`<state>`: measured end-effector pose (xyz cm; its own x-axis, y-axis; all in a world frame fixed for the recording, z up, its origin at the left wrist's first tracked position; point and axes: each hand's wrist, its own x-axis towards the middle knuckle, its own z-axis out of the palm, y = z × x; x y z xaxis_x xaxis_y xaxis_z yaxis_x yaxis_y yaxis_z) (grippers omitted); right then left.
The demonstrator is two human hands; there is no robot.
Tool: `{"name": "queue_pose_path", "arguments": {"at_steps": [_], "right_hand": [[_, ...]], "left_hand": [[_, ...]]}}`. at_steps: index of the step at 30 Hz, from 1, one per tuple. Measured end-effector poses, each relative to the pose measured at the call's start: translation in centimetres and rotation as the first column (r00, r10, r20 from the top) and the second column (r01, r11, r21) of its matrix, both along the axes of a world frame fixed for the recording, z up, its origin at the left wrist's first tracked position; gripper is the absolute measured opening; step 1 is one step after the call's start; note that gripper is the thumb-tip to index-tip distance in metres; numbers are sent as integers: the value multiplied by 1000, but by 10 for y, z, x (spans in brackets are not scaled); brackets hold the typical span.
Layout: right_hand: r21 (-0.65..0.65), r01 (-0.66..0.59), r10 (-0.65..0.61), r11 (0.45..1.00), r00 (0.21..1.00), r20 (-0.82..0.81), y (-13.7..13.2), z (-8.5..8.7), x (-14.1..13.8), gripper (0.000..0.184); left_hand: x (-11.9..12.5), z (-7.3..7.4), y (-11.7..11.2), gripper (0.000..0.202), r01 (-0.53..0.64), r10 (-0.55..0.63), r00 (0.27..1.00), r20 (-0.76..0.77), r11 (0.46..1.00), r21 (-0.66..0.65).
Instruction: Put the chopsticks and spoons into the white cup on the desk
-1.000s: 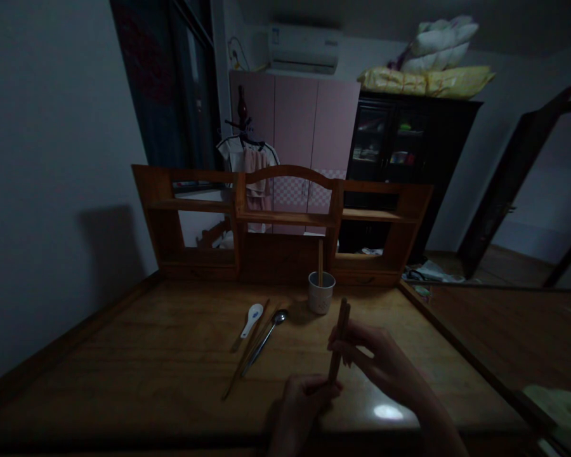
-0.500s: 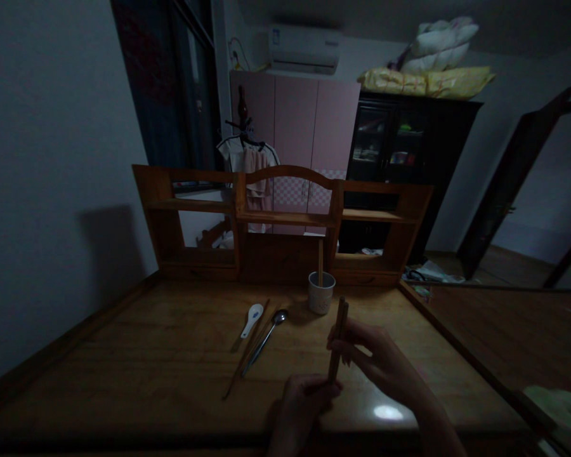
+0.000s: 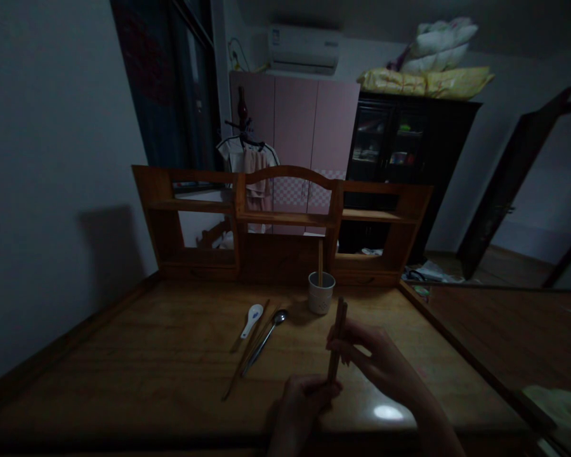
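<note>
Chopsticks (image 3: 339,317) end hidden in the left hand (image 3: 303,401); the cup (image 3: 320,301) shows dimly.

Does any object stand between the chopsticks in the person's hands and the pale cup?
Nothing visible stands between the held chopsticks, in the left hand and right hand, and the pale cup beyond them. The white soup spoon and metal spoon lie left of that path.
</note>
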<state>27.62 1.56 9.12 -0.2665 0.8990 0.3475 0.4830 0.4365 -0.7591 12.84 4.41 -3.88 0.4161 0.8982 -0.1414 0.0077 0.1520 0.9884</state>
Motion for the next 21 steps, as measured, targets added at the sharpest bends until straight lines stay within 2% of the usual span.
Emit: {"name": "queue_pose_path", "arguments": {"at_steps": [15,21], "right_hand": [[5,0,0,1000,1000,-4,0,-1,-1,15],[-1,-13,13,1000,1000,-5,-1,1,0,12]], "left_hand": [[-1,-2,-1,48,3,-3,1000,0,1000,23],[0,0,-1,50,1,-1,1000,-23,1000,-16]]}}
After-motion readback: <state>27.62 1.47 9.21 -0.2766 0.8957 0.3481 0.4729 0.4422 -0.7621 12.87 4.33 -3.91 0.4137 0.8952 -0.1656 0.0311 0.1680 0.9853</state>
